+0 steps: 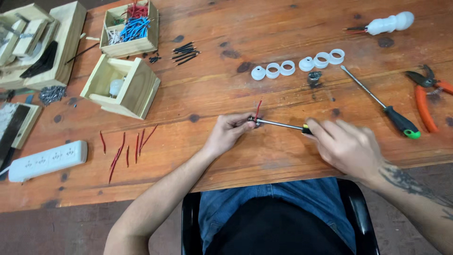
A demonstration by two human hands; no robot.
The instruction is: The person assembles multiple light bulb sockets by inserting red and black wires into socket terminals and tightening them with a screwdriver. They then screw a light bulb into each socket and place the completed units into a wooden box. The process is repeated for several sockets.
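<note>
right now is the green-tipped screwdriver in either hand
No, the green-tipped screwdriver lies on the table apart from both hands; the right hand holds a different screwdriver.

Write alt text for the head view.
Over a wooden table, the left hand pinches a small part with a red wire while the right hand holds a screwdriver to it. White plastic rings, orange pliers and wooden boxes lie around.

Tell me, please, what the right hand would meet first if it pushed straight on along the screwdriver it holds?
Likely the left hand, pinching a small dark part with a thin red wire at the screwdriver's tip; the right hand points leftward at it.
</note>
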